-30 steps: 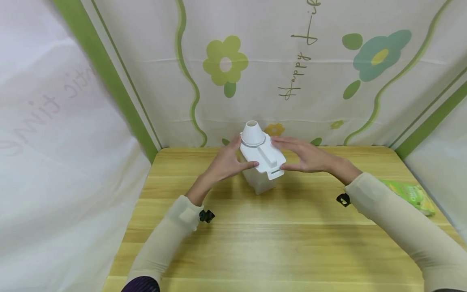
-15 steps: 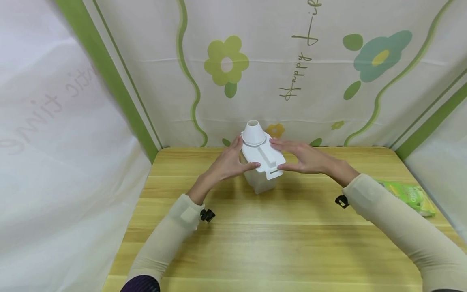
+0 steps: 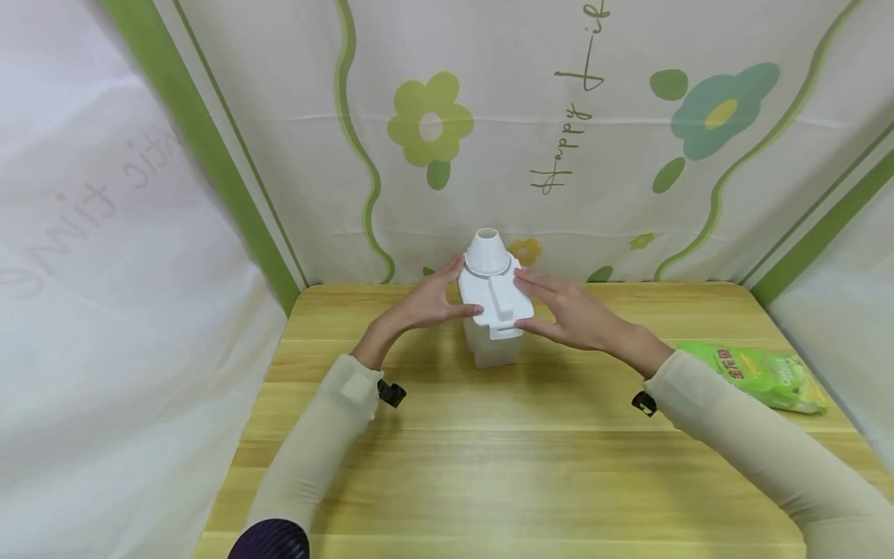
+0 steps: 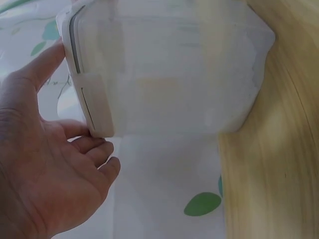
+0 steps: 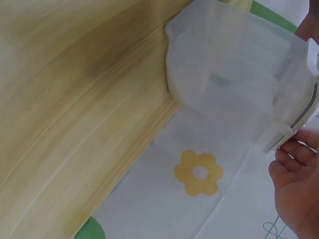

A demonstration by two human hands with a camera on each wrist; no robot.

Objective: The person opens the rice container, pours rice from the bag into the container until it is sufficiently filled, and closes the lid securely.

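Flowered cloth backdrop [image 3: 628,155] with green stripes and script lettering hangs behind and to both sides of a pale wooden table [image 3: 531,466]. Near the table's far edge, centred, stands a translucent container [image 3: 492,345] with a white lid [image 3: 499,299] carrying a cone-shaped spout [image 3: 486,250]. Left hand [image 3: 426,304] rests against the lid's left side, fingers nearly straight, thumb along the lid edge. Right hand [image 3: 569,312] touches the lid's right side, fingers extended, thumb at its near corner. Both hands flat, not wrapped around it. Green packet [image 3: 757,375] lies by the right forearm, well apart from the container.
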